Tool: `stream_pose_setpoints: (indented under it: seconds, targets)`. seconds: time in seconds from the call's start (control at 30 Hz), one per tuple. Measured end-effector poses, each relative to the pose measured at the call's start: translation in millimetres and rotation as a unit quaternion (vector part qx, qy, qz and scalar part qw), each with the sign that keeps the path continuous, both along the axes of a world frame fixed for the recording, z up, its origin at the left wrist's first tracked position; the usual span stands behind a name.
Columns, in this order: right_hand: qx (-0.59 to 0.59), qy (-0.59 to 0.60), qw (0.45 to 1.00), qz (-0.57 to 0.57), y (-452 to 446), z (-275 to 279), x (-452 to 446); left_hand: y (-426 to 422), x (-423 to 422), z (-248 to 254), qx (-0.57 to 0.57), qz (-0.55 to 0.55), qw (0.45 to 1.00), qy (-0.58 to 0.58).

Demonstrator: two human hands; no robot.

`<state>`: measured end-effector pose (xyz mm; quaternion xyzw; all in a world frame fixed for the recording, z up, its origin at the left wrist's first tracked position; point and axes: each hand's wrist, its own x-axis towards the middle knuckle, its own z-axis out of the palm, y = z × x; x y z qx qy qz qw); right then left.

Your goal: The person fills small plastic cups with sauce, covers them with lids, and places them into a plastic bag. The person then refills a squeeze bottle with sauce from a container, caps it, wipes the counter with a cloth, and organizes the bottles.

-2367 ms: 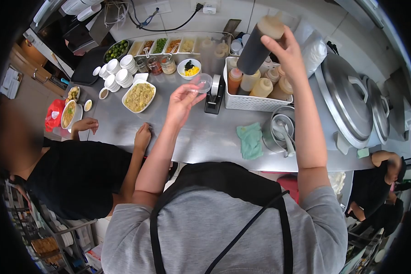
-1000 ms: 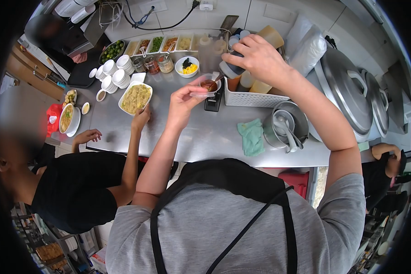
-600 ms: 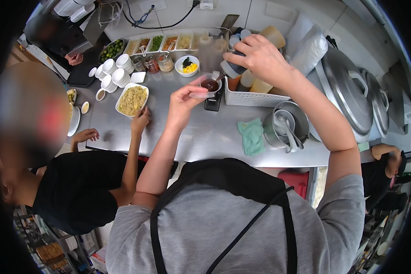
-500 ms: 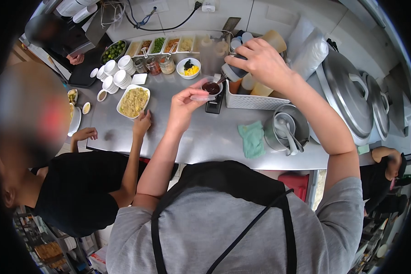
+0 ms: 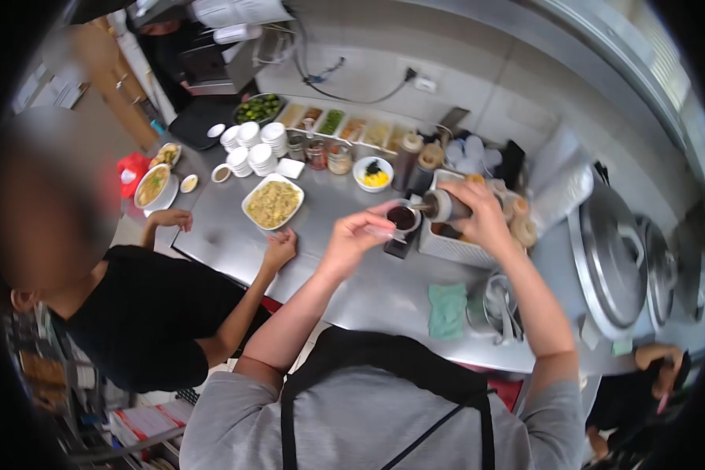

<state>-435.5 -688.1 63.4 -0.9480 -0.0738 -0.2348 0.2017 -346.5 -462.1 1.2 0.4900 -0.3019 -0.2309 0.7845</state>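
Between its fingers and thumb, my left hand [image 5: 354,237] holds a small clear plastic cup [image 5: 403,219] with dark sauce in it. My right hand [image 5: 482,213] is wrapped round a squeeze bottle [image 5: 444,205] of dark sauce, tilted so its nozzle is at the cup's right rim. Whether sauce is flowing cannot be made out. Beneath the bottle stands a white basket [image 5: 456,249] of other sauce bottles, partly hidden by my right hand. A white bowl [image 5: 374,175] with yellow and dark green food is just behind the cup.
A co-worker's hand [image 5: 280,249] is near a dish of pale yellow food [image 5: 273,202]. Stacked white cups [image 5: 262,159], jars [image 5: 339,160] and topping trays [image 5: 354,128] line the back. At right are a green cloth [image 5: 446,310], a metal pot [image 5: 486,305] and large lidded pots [image 5: 611,258].
The view has shifted, so the counter appears lower and further right. Since the earliest frame, the bottle has come down to the cup, which now holds dark sauce. The co-worker's hand has left the dish.
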Motion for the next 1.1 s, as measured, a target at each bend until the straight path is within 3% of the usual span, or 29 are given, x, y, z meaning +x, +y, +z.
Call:
stream_pose_setpoints:
  seconds: [0.17, 0.23, 0.3, 0.37, 0.43, 0.5, 0.57, 0.6, 0.73, 0.8, 0.87, 0.9, 1.1]
  targets:
    - [0.222, -0.089, 0.97, -0.038, 5, -55, 15, 15, 1, 4, -0.009, -0.038, 0.999, 0.0]
    - [0.211, -0.106, 0.971, -0.039, 6, -65, 14, 19, 1, 2, -0.017, -0.031, 0.999, 0.003]
    - [0.122, -0.121, 0.974, -0.15, 0, -77, 14, 21, 0, 3, -0.018, -0.031, 0.999, 0.008]
    - [0.109, -0.133, 0.974, -0.151, -2, -82, 13, 23, -2, 3, -0.017, -0.027, 0.999, 0.011]
    - [0.14, -0.033, 0.969, -0.2, 0, -83, 12, 24, -2, 0, -0.005, -0.029, 0.999, 0.016]
    - [0.152, -0.031, 0.971, -0.181, -4, -86, 11, 23, -3, -1, -0.011, -0.029, 0.999, 0.011]
    - [0.129, 0.22, 0.936, -0.244, -8, -82, 12, 23, -3, -3, -0.018, -0.027, 0.999, 0.006]
    - [0.151, 0.172, 0.945, -0.234, -12, -88, 12, 23, -3, -3, -0.018, -0.035, 0.999, 0.013]
    - [0.097, 0.171, 0.959, -0.203, -15, -80, 8, 20, -3, -10, -0.035, -0.047, 0.998, 0.018]
    - [0.055, 0.055, 0.977, -0.197, 9, -51, 2, 18, -3, -6, -0.034, -0.048, 0.998, 0.029]
    - [0.309, 0.027, 0.951, -0.007, 25, -41, 0, 17, -6, -6, -0.03, -0.052, 0.997, 0.052]
    - [0.371, 0.081, 0.924, 0.047, 36, -31, -2, 16, -5, -5, -0.028, -0.058, 0.997, 0.045]
    - [0.4, 0.105, 0.905, 0.095, 66, -33, 9, 8, 7, -10, -0.03, -0.095, 0.993, 0.065]
